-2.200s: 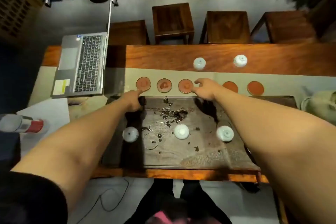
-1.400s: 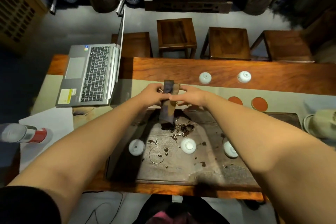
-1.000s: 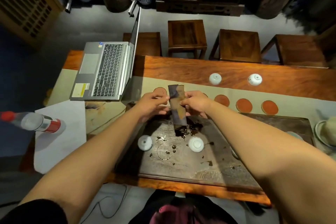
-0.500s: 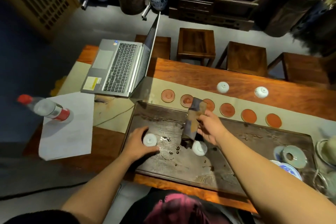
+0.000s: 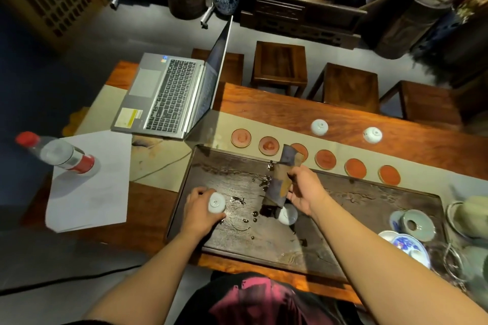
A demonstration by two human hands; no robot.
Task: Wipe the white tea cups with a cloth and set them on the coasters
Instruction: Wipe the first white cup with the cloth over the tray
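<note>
My left hand (image 5: 199, 210) is closed around an upturned white tea cup (image 5: 216, 202) at the left of the dark wet tea tray (image 5: 356, 219). My right hand (image 5: 303, 190) holds a folded dark cloth (image 5: 281, 179) that hangs upright over the tray. Below the cloth stands a second white cup (image 5: 287, 215), upside down on the tray. Two more white cups (image 5: 319, 127) (image 5: 372, 135) stand upside down on the wooden table beyond. A row of several round red coasters (image 5: 326, 159) lies on the beige runner behind the tray; the cloth hides part of one.
An open laptop (image 5: 169, 99) sits at the back left. A water bottle (image 5: 56, 154) stands on white paper (image 5: 89, 182) at the left. Celadon and blue-patterned dishes (image 5: 412, 229) crowd the tray's right end. Wooden stools (image 5: 280, 64) stand behind the table.
Both hands first lifted the cloth from the tray. Since then my left hand let go, dropped to the left cup and closed on it; my right hand kept the cloth. The view swung right.
</note>
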